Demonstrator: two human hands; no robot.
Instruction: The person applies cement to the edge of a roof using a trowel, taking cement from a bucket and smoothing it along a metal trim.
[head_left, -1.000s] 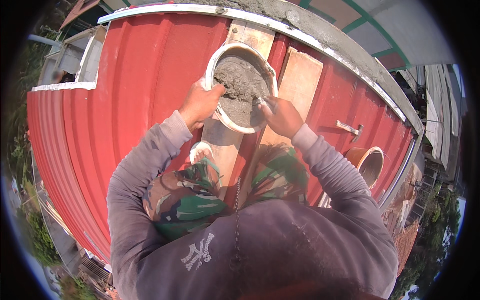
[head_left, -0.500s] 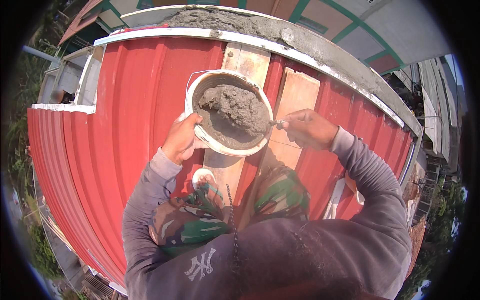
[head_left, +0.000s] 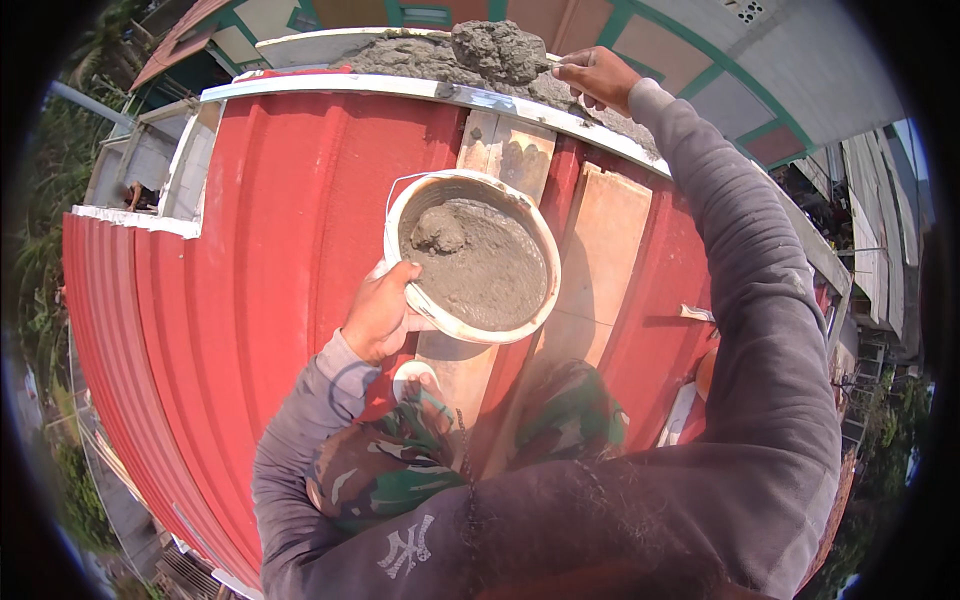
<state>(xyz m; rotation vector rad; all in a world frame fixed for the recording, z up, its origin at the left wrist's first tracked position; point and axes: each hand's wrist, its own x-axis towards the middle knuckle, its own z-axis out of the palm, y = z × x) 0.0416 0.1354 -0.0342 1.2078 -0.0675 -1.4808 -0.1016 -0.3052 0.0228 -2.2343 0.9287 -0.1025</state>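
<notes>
Both hands are closed on something. Taking the bucket as the centre of the clock, the left hand is at eight o'clock, gripping the rim of the white bucket, its thumb laid over the edge and its fingers curled below. At one o'clock, well apart from the bucket, the right hand has its fingers folded around the end of a small tool, of which only a short piece can be seen. Between nine and ten o'clock from this hand, a thick lump of grey mortar covers the rest of the tool. I cannot tell if this lump touches the mortar bed behind it.

Inside the bucket lies wet mortar, rather smooth, with one small heap toward ten o'clock. The thin wire bail stands out at the same side. The bucket is over a wooden plank; whether it rests there, I cannot say. A second plank lies at two o'clock on the red ribbed roof. White edging crosses at twelve o'clock, and a sandalled foot is at seven.
</notes>
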